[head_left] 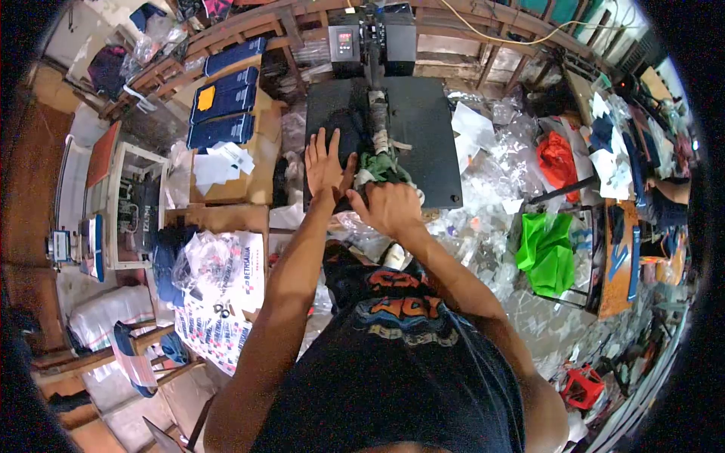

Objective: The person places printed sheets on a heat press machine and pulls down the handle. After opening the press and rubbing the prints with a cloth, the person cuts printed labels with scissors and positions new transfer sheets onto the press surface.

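A black heat press [423, 143] stands in front of me, its top a wide dark plate. Along its middle runs a lever [380, 128] bound with pale wrapping, and green and whitish cloth [381, 166] is wound round the near end. My left hand [326, 167] lies flat on the left part of the plate, fingers stretched out and holding nothing. At the near edge, my right hand [391, 205] is closed over the cloth-wrapped handle end, which it partly hides. Whatever is beneath the plate is hidden. Behind it is a control box [344, 44] with a red lit display.
Folded dark blue garments [225, 97] lie on a cardboard box [257, 166] at left. Nearer is a white printed plastic bag [226, 264]. Plastic scraps [491, 241] litter the floor at right. A green cloth [545, 253] hangs over a chair, and another person's arm [668, 192] shows far right.
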Tool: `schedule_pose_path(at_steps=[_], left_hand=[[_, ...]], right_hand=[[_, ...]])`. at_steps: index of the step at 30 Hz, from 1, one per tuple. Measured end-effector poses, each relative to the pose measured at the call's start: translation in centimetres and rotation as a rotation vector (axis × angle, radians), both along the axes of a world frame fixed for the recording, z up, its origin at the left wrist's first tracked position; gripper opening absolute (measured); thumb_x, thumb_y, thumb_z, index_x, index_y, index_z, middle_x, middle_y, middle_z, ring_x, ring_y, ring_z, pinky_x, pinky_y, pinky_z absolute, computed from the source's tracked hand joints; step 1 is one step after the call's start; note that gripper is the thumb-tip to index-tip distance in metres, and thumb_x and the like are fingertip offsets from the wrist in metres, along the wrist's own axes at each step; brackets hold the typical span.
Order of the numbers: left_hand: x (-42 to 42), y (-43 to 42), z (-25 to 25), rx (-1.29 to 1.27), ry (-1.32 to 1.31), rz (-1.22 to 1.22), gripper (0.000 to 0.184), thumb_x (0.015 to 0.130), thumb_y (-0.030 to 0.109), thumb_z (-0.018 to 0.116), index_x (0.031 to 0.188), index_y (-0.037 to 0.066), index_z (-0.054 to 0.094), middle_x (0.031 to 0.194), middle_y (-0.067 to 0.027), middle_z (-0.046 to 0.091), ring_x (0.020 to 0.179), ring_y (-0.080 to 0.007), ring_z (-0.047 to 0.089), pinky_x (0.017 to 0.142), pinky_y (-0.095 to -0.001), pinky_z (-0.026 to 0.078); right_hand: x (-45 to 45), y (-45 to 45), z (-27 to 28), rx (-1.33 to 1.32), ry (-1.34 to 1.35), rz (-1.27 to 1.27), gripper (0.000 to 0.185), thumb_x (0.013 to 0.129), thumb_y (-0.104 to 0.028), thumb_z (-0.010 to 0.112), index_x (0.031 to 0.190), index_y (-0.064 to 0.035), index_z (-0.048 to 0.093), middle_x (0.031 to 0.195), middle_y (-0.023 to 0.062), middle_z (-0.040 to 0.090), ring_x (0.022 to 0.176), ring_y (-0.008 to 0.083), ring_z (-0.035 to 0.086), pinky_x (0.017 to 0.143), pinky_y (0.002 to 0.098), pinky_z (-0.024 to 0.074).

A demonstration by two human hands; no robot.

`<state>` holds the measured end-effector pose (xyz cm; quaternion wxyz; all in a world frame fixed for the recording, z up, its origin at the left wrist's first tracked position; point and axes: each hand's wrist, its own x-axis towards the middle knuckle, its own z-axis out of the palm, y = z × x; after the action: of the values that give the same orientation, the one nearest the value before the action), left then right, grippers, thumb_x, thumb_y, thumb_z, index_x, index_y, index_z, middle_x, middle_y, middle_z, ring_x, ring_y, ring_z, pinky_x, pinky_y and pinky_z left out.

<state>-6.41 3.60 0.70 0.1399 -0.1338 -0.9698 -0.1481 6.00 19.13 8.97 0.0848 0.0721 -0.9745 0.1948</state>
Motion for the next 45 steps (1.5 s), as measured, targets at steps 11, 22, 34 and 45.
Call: schedule_pose_path(at_steps=[11,22,34,45], left_hand=[[0.5,0.2,0.6,-0.016,-0.008,0.019,0.071,0.099,0.052,0.052,0.159,0.017,0.038,0.166,-0.0145,0.03,0.154,-0.0359,0.024,0.127,-0.0482,0.018],[0.0,-0.2,-0.4,-0.024,0.034,-0.017,0.07,0.099,0.052,0.055,0.156,0.015,0.042,0.165,-0.0144,0.032,0.151,-0.0385,0.028,0.124,-0.0508,0.024],[-1.1,-2.4,-2.9,-0.253,0.208,-0.063,0.059,0.103,0.022,0.056,0.159,0.025,0.039,0.16,-0.0129,0.043,0.142,-0.0338,0.046,0.115,-0.044,0.041],[4.9,-10.7,1.4,0.128,0.158,-0.354,0.06,0.093,0.031,0.071,0.141,-0.002,0.054,0.138,-0.0221,0.062,0.122,-0.0364,0.062,0.106,-0.0449,0.052]], right_hand=[[0.0,0.2,-1.2,-0.032,0.088,0.019,0.059,0.098,-0.056,0.053,0.074,-0.0064,0.073,0.065,0.0188,0.068,0.061,0.0383,0.069,0.061,0.0487,0.0558],[0.1,0.6,0.4,-0.117,-0.109,0.011,0.055,0.097,-0.056,0.054,0.083,-0.0071,0.073,0.074,0.0188,0.071,0.066,0.0381,0.07,0.061,0.0495,0.0563],[12.5,13.9,-4.8,-1.046,0.297,-0.818,0.019,0.099,-0.017,0.067,0.097,0.0015,0.072,0.091,0.007,0.072,0.08,0.0134,0.064,0.072,0.0295,0.0524],[38.9,44.3,-30.7,-1.378,-0.445,-1.633,0.033,0.094,-0.041,0.067,0.116,-0.0165,0.067,0.099,-0.0005,0.073,0.087,0.0138,0.068,0.068,0.0375,0.0553]])
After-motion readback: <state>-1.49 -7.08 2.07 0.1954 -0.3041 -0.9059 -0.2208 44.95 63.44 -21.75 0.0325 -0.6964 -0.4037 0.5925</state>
